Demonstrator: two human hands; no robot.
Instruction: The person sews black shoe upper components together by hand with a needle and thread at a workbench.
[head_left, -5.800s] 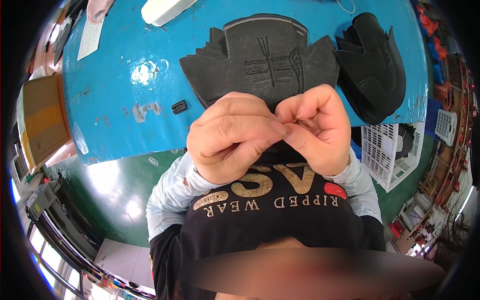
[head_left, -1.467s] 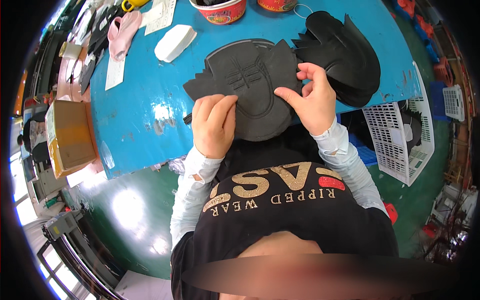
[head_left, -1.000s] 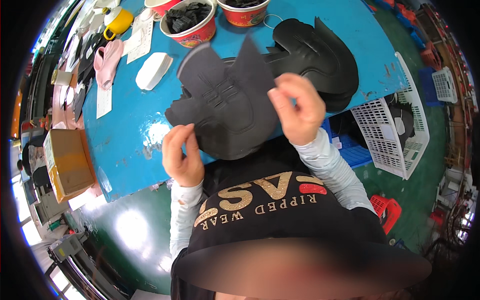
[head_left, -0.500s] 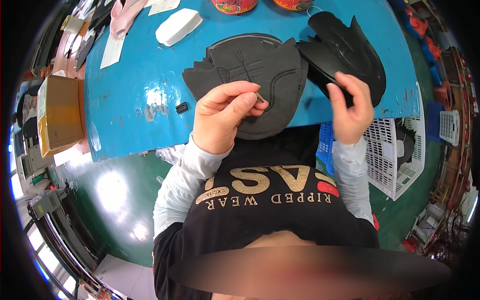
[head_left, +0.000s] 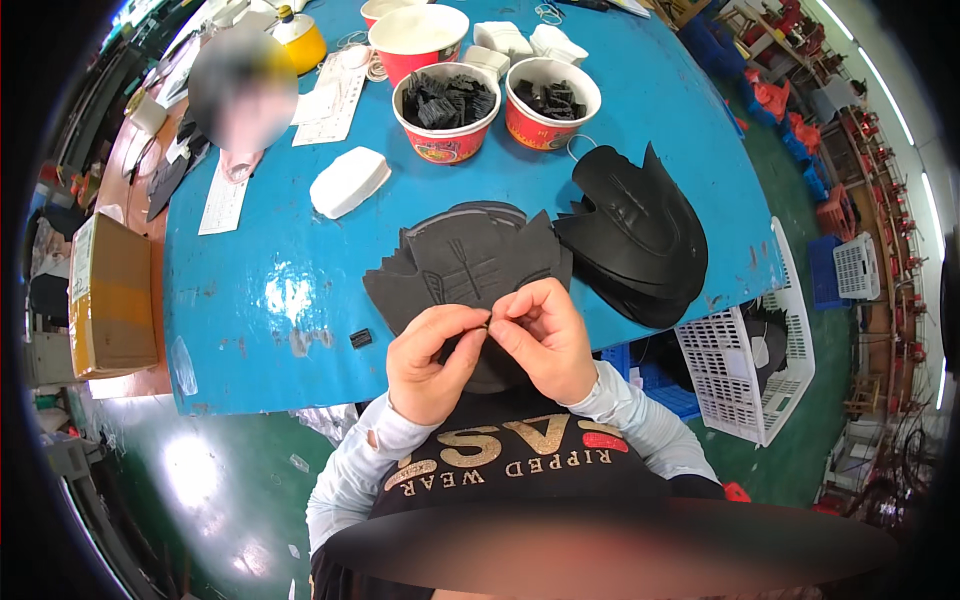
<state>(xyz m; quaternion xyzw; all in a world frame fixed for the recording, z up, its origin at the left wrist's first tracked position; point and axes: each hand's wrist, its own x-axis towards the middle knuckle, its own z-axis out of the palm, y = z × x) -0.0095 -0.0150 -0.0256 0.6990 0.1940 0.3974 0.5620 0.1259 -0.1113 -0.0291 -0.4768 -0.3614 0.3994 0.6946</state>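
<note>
My left hand (head_left: 432, 362) and my right hand (head_left: 545, 343) meet fingertip to fingertip near the front of the table. Both pinch a small dark piece (head_left: 488, 323), too small and covered to name. Beneath them lies a dark grey moulded sheet (head_left: 470, 258) with raised lines and a jagged edge, its near part hidden by my hands. To its right sits a stack of black curved moulded pieces (head_left: 640, 235). One small black ribbed piece (head_left: 361, 339) lies alone left of my left hand.
Two red-and-white paper tubs (head_left: 447, 143) (head_left: 553, 133) hold black ribbed pieces on the blue table (head_left: 240, 300). A white folded stack (head_left: 350, 183) lies left of them. A white plastic crate (head_left: 745, 385) stands right, a cardboard box (head_left: 113, 297) left. Someone with a blurred head is far left.
My right hand has come from the black stack over to my left fingers and closed there. The view has shifted, so more of the table's far side and its tubs shows.
</note>
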